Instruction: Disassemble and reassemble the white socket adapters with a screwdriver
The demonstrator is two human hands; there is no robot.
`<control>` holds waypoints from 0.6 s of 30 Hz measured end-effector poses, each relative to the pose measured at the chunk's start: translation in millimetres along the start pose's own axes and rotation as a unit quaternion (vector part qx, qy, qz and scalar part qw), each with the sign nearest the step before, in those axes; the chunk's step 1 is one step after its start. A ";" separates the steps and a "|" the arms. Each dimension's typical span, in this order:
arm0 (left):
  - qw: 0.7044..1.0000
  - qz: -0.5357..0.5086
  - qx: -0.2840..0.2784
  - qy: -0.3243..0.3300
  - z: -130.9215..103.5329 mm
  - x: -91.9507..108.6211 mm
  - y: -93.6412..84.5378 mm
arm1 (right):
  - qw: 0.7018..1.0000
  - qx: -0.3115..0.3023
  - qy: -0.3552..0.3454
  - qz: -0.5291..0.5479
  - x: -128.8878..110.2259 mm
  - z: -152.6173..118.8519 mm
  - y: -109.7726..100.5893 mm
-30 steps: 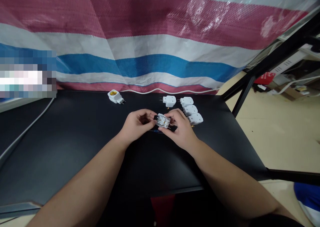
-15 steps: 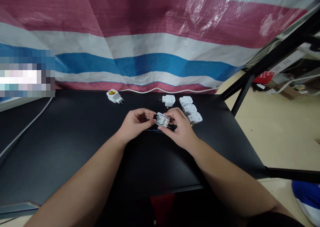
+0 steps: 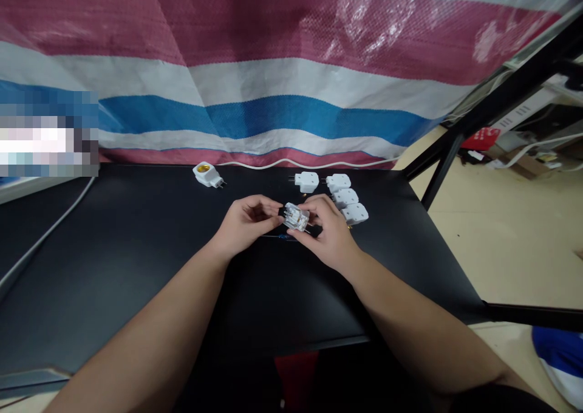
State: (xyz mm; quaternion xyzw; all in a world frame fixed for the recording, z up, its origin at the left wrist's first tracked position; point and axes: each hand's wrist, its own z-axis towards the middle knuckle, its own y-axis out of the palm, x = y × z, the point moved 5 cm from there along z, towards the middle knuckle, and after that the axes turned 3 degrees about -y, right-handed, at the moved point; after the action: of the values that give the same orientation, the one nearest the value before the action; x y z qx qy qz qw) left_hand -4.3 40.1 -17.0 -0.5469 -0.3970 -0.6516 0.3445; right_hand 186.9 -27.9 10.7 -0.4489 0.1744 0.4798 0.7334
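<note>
Between my hands, above the black table, is a white plug housing with its inner side up and metal parts inside. My right hand is closed on the housing's right side, fingers behind and thumb in front. My left hand pinches a small black part at the housing's left edge; whether it sits in the housing I cannot tell. Just below the hands lies a thin screwdriver with a blue, see-through handle, partly hidden by the fingers.
Several white plug adapters stand right of my hands, and another adapter lies behind them. At the back left is a white lamp-socket plug. A white cable runs along the striped sheet. A black metal frame borders the right.
Both hands keep their hold, with only a tiny shift. The small black part shows slightly less between the left fingers and the housing.
</note>
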 end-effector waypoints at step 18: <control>1.000 0.013 0.012 0.008 -0.1 0.3 -1.2 | 0.999 -0.006 -0.027 -0.030 -3.7 -1.5 0.5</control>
State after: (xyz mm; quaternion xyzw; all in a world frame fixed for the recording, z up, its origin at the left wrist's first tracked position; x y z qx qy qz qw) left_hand -5.5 40.6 -16.9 -0.5426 -0.3947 -0.6465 0.3631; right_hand 185.0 -31.2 12.2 -0.4453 0.1383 0.4703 0.7492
